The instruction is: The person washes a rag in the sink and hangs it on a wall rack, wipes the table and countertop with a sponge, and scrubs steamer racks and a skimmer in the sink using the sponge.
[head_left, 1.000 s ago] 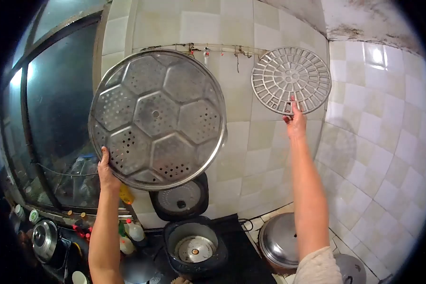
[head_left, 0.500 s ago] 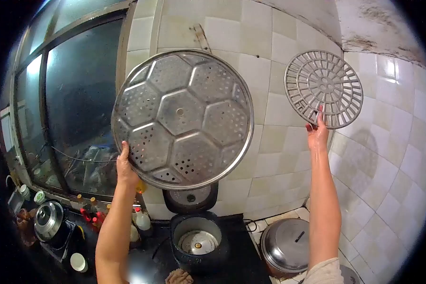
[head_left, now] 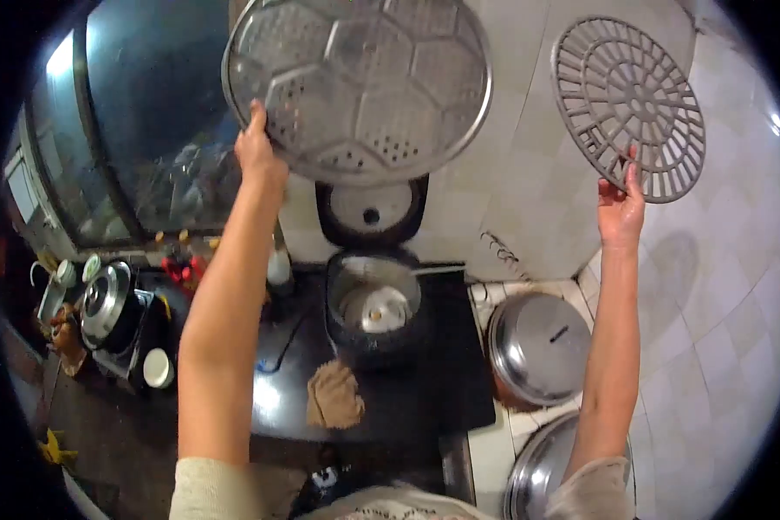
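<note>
My left hand (head_left: 258,149) grips the lower left rim of a large round metal steamer plate (head_left: 368,74), which has hexagon ridges and small holes. The plate is held up in front of the wall and window, its top edge cut off by the frame. On the right, my right hand (head_left: 622,198) pinches the bottom edge of a smaller round slotted rack (head_left: 637,100), tilted and raised near the tiled wall. The two round pieces are apart. Below the large plate, an open rice cooker (head_left: 374,303) stands on the black counter with its lid (head_left: 371,208) up.
A crumpled brown cloth (head_left: 334,396) lies on the counter (head_left: 433,381). At the right are a lidded metal pot (head_left: 542,347) and another metal lid (head_left: 537,477). A lidded pot (head_left: 106,303), a small white bowl (head_left: 158,368) and several bottles are at the left.
The view has tilted down, showing more of the counter and the cloth. Both round pieces, still held, now sit higher in view and further right.
</note>
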Available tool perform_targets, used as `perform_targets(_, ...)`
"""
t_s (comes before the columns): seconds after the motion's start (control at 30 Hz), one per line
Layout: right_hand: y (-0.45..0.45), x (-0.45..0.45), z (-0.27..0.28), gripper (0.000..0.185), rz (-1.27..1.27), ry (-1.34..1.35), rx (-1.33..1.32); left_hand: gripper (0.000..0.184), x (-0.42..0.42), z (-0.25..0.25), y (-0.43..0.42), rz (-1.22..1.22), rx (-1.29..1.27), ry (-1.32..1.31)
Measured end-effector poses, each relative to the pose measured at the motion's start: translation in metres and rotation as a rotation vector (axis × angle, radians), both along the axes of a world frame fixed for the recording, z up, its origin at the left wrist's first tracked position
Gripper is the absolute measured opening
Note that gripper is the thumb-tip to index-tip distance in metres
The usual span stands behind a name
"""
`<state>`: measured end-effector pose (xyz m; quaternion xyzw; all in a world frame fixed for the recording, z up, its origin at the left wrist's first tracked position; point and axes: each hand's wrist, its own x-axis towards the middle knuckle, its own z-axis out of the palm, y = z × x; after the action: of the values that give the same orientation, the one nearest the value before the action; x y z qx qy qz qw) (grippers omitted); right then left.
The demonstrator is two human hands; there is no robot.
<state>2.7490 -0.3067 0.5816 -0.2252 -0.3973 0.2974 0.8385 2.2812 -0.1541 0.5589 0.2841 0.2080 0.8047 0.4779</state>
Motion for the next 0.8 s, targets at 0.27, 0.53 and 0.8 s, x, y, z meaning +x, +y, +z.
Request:
perform_targets(0.27, -0.024, -0.036, -0.012, 0.042, -0.049, 0.023, -0.195, 0.047, -0.059, 0.072, 0.002, -0.209, 0.021, -0.045)
perform_targets(0.53, -0.147, -0.202, -0.271, 0.042, 0.105, 0.042, -0.387, 0.045, -0.3, -0.257, -0.173, -0.188, -0.132, -0.112)
perform_targets(0.8, -0.138, -0.224, -0.255, 0.034, 0.225, -0.115, -0.627, 0.045, -0.309, -0.335, -0.318, -0.01, -0.38, -0.19)
